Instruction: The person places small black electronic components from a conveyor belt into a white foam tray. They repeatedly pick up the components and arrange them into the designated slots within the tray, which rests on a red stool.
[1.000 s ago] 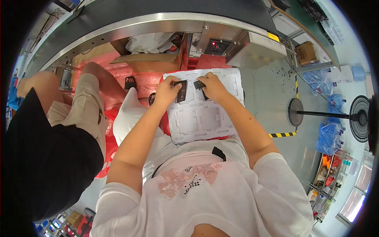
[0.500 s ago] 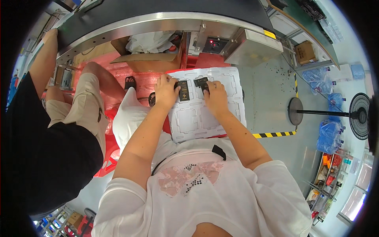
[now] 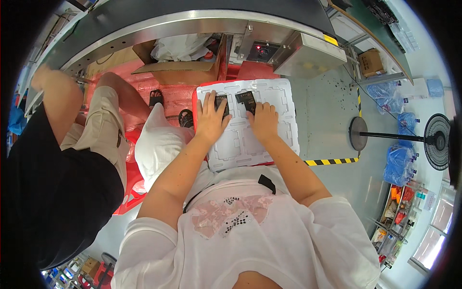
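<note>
On my lap rests a white moulded plastic tray (image 3: 240, 144) with shaped recesses. Two flat black batteries lie in its far part. My left hand (image 3: 210, 123) lies over the left battery (image 3: 220, 102) with its fingers stretched out, covering part of it. The right battery (image 3: 247, 101), L-shaped in outline, shows almost whole. Against its near right edge is the thumb side of my right hand (image 3: 264, 123), whose fingers lie extended on the tray.
Beyond the tray runs a dark-topped conveyor bench (image 3: 192, 7) with a metal edge. Under it stands an open cardboard box (image 3: 183, 72). A co-worker in black (image 3: 72, 192) sits close on my left. To the right stands a fan (image 3: 437, 141) on a round base.
My left hand has moved from the left battery's side to over it, fingers straighter. My right hand has flattened slightly beside its battery. The co-worker's arm has moved and is blurred.
</note>
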Motion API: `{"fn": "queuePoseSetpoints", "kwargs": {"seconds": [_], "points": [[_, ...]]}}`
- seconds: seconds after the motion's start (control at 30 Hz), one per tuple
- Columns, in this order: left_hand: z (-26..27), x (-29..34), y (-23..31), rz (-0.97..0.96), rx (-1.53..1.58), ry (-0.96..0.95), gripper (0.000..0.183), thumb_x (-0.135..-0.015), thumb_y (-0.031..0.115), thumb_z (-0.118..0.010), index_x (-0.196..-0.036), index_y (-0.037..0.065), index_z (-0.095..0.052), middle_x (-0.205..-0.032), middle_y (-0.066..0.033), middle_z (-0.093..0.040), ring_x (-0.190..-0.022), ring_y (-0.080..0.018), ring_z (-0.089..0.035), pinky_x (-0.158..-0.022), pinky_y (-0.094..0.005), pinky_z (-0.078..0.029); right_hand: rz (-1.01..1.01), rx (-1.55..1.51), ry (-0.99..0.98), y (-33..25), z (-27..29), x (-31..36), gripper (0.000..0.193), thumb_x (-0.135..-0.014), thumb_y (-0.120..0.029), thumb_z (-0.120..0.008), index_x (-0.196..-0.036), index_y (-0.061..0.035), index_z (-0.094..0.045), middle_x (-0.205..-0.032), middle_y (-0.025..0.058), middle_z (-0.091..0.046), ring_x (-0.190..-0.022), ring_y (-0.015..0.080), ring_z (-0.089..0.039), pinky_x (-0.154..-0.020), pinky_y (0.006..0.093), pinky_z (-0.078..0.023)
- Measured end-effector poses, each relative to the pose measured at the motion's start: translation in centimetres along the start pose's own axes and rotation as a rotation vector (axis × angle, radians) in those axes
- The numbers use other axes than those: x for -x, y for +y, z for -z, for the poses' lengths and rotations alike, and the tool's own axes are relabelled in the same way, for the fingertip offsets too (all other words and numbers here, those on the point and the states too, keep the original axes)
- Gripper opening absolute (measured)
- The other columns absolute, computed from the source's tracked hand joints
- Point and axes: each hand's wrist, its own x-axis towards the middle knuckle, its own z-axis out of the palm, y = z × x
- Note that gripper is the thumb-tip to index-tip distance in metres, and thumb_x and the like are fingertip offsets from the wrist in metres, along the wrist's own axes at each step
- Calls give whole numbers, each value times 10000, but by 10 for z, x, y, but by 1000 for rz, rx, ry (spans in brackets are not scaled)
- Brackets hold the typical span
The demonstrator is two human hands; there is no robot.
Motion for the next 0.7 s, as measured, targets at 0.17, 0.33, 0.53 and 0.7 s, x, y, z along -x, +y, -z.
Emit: {"fn": "queuePoseSetpoints", "kwargs": {"seconds": [0.17, 0.33, 0.53, 0.7], "points": [[2, 2, 4, 45, -29, -40, 568, -835, 338, -564, -1309, 58, -427, -1432, -206, -207, -1347, -346, -168, -1065, -559, -135, -244, 137, -113, -26, 7, -22, 344, -738, -248, -668, -967, -22, -547, -941, 110, -578, -885, 266, -584, -771, 420, -432], [-4, 5, 8, 79, -55, -46, 597, -851, 339, -537, -1329, 12, -390, -1446, -207, -190, -1362, -332, -143, -1075, -553, -109, -223, 143, -130, -33, -3, -17, 433, -738, -291, -682, -1011, -8, -499, -980, 148, -571, -907, 320, -593, -791, 470, -433], [-4, 7, 8, 86, -56, -45, 589, -868, 331, -512, -1336, 1, -375, -1451, -203, -189, -1367, -324, -136, -1073, -563, -97, -258, -16, -98, -23, 12, -8, 462, -705, -301, -703, -1007, -22, -493, -912, 154, -576, -894, 327, -590, -772, 456, -438], [0, 11, 20, 72, -92, -120, 587, -881, 337, -484, -1331, -21, -367, -1454, -207, -185, -1369, -313, -141, -1066, -582, -89, -127, -28, 9, -10, 6, -2, 424, -715, -291, -704, -1043, -68, -553, -913, 123, -573, -852, 313, -576, -736, 433, -441]]}}
